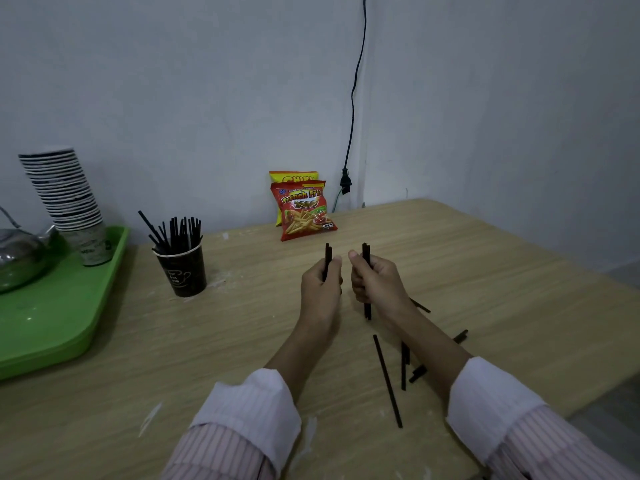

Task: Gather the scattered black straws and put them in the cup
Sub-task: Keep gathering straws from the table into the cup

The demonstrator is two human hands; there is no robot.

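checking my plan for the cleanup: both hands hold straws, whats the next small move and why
Probably pass the bunch in the right hand to the left hand. Both hands sit close together, the cup stands to the left, and loose straws lie on the table by the right forearm, so a freed right hand could gather them.
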